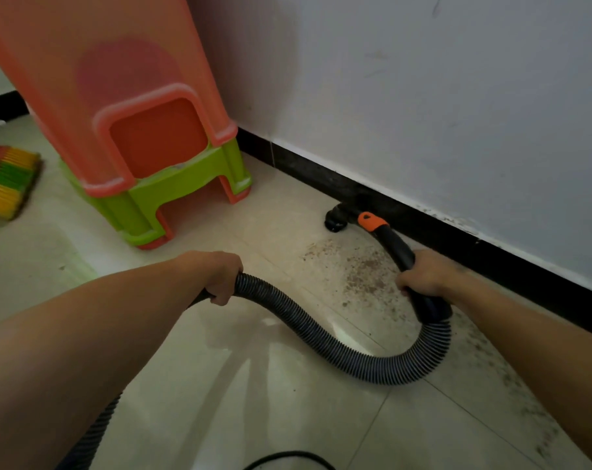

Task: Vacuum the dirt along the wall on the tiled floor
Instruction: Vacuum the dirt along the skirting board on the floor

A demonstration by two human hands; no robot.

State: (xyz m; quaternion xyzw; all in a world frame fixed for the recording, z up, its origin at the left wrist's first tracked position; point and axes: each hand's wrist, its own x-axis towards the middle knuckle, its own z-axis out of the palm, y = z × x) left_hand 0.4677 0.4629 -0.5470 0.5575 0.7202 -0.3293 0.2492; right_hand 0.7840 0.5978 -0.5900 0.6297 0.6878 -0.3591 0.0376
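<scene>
At one o'clock, beside the skirting (433, 222), the nozzle (335, 221) rests on the floor (220, 368); dirt (366, 273) lies toward five o'clock, apparently uncollected. Right hand (423, 276) grip clamped on the tube (397, 245), left hand (221, 278) on the hose (321, 334). Drag nozzle back slowly, flat.

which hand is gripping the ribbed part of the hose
The left hand grips the ribbed hose; the right hand instead holds the smooth black tube nearer the wall.
</scene>
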